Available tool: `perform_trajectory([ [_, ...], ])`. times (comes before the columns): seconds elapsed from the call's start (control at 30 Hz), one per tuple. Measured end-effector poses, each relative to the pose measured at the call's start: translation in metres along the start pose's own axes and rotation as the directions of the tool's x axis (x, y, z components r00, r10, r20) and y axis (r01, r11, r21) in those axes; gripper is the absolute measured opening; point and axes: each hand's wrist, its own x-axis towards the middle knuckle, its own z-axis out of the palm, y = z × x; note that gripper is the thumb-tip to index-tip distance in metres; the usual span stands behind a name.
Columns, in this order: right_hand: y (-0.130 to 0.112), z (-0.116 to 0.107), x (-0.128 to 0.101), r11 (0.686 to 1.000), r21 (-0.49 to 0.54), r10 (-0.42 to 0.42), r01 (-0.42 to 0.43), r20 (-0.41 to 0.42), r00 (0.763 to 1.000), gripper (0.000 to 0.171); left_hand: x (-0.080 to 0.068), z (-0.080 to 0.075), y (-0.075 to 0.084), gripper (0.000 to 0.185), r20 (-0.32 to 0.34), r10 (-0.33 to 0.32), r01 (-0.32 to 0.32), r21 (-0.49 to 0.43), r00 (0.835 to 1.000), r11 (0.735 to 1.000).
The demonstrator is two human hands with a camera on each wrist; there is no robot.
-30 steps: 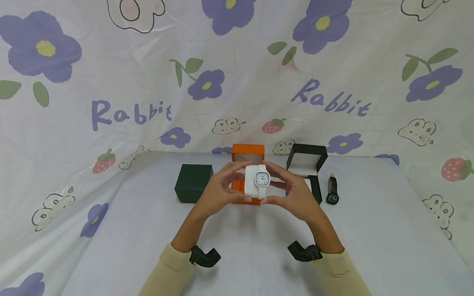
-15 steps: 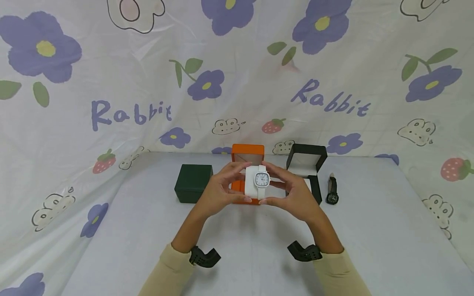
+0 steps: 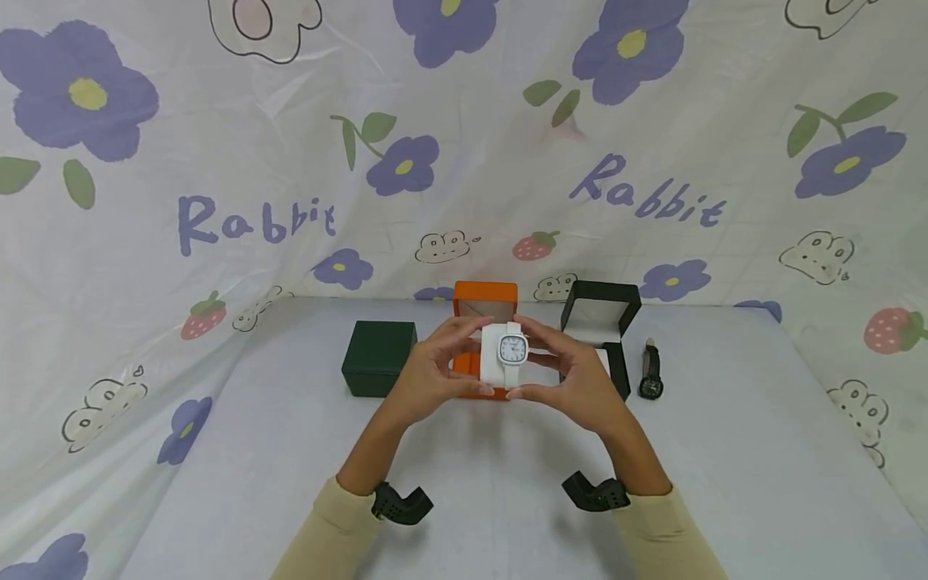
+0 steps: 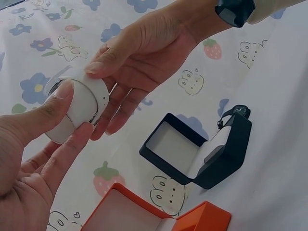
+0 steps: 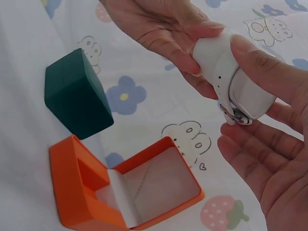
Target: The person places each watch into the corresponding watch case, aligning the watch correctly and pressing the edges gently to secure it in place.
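A: Status, left to right?

B: Closed green box on the table. Left hand pinches the white cushion between thumb and fingertips. The white watch is strapped round that cushion, held above the open orange box.

A: Right side?

B: Right hand pinches the watch, thumb and fingertips on its case. Beyond it: open black box, then a black watch lying just beside that box.

The white watch dial is too small to read from the head view. The hands hide much of the orange box. The black watch sits mostly behind the black box in the left wrist view.
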Motion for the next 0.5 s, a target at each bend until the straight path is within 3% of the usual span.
perform_trajectory([
  [0.33, -0.0007, 0.0038, 0.0007, 0.999, -0.017, 0.029, -0.029, -0.007, 1.000, 0.091, -0.0002, -0.0005, 0.0005, 0.076, 0.009, -0.014, 0.014, 0.013, 1.000, 1.000],
  [0.5, -0.0009, 0.0056, 0.0001, 0.999, 0.010, 0.032, -0.032, -0.027, 0.999, 0.078, -0.0008, -0.0017, 0.0015, 0.076, 0.002, 0.000, 0.000, 0.015, 1.000, 1.000],
])
